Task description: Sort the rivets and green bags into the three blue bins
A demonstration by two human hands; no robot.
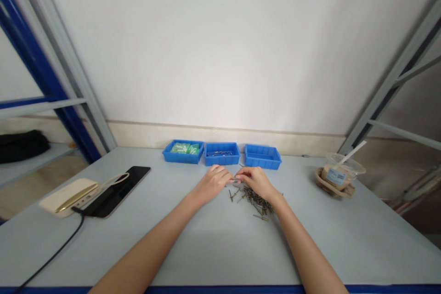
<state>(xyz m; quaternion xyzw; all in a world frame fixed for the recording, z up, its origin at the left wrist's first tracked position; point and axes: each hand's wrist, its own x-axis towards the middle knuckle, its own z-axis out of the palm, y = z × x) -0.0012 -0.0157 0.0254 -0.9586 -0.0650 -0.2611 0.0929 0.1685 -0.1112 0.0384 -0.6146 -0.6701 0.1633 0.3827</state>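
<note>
Rivets (255, 201) lie in a loose pile just below the right hand (255, 182), with a few strays toward the left hand (212, 183). Both hands curl inward, their fingertips (229, 179) almost meeting beyond the pile; whether they pinch a rivet is too small to tell. Just ahead of the hands, a blue bin (222, 163) holds more rivets.

I face a white wall (220, 46), lit evenly and brightest at its centre, with a beige skirting band (220, 137) along its foot. Grey steel shelving uprights stand at either side, the left upright (44, 69) backed by blue framing (31, 55). Left, a black bag (22, 146) lies on a low shelf (41, 158). Below it shows a tan floor (31, 195). The pale grey table (206, 257) has a blue front edge (220, 290).
</note>
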